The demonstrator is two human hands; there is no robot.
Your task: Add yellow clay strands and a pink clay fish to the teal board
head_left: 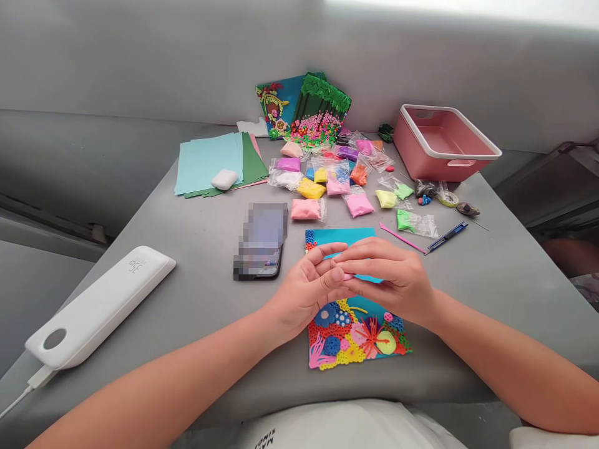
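Note:
My left hand [314, 279] and my right hand [392, 274] meet above a blue card [344, 236] decorated with coloured clay. Between the fingertips shows a small bit of pink clay [347, 276], mostly covered by the fingers. The left thumb presses near it, and the right fingertips close over it from the other side. Clay flowers, dots and strands in red, yellow, blue and pink fill the card's lower part. Both hands hide much of its middle.
Behind the card lie several bags of coloured clay [359, 204]. A phone [264, 234], a power bank [100, 305] and paper sheets [210, 156] sit leftward. On the right are a pink tool [402, 238], a blue cutter [447, 237] and a pink bin [433, 146]. Two finished cards [322, 103] lean on the wall.

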